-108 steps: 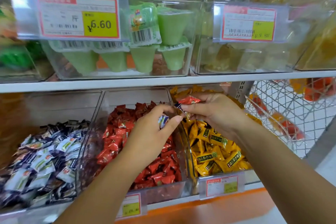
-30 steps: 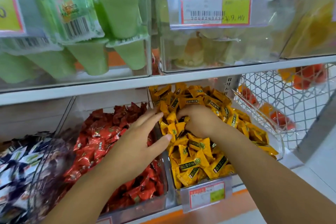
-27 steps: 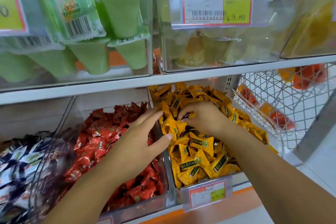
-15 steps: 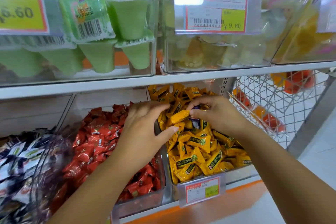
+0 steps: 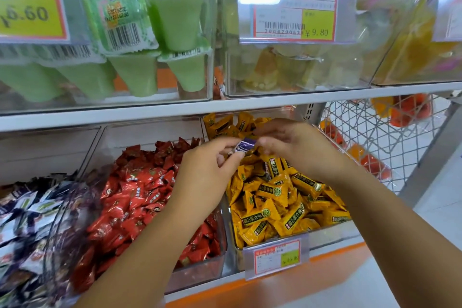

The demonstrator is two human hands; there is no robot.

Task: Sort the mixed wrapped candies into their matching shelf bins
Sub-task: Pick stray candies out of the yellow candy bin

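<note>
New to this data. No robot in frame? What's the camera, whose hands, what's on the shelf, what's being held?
No robot: a person works bare-handed, and one wide-angle camera on their head looks down at the shelf. The left hand and right hand both pinch one dark-blue wrapped candy above the bin of yellow candies. Beside it lie red candies, then dark-and-white candies at far left. Green sealed cups sit in a clear bin above; a wire basket is at the right.

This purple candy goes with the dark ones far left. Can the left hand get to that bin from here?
Probably yes. The left hand pinches the purple candy, the left bin is open on top, and only the low red candies lie between.
</note>
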